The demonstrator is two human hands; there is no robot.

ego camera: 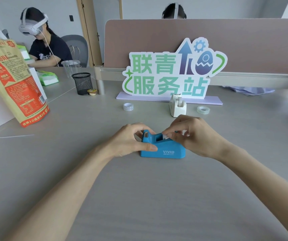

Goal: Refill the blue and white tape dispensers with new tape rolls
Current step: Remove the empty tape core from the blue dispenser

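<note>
Bracing the blue tape dispenser (pixel 163 147) with my left hand (pixel 131 141) clasping its cutter end, I am pinching tape at its well with right hand (pixel 194 136); white dispenser (pixel 177 106) at twelve o'clock.

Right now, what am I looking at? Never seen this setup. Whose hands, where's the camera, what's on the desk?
No robot here: a person works with bare hands, filmed by one wide-angle camera on their head, looking forward and down.

The left hand steadies the blue tape dispenser on the grey desk. The right hand has its fingers at the dispenser's roll slot, pinching something small and white; what exactly is unclear.

Further back stand the white tape dispenser, a printed tape roll to its left and a clear tape roll to its right, before a green sign. A mesh pen cup and a paper bag sit left.
</note>
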